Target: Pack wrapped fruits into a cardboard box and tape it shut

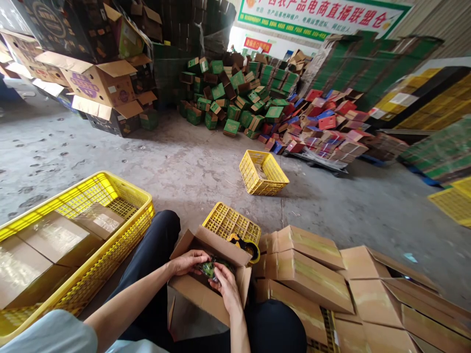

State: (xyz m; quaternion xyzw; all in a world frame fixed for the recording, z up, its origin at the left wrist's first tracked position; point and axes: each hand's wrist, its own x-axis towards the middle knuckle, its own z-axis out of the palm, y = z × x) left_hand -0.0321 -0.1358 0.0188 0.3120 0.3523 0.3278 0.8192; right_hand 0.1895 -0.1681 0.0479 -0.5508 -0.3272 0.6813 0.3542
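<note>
An open brown cardboard box (200,294) rests on my lap, its flaps up. Both hands reach into its top. My left hand (187,261) curls over the near left of the opening, fingers on a green item wrapped in clear plastic (209,269). My right hand (225,284) grips the same green item from the right, fingers bent around it. A yellow tape dispenser (246,245) sits just behind the box, on a small upturned yellow crate (230,221).
A large yellow crate (110,255) with taped cardboard boxes stands at my left. Several sealed and open cardboard boxes (312,274) are stacked at my right. Another yellow crate (263,171) lies tipped on the concrete floor; piles of green and red cartons (257,93) fill the back.
</note>
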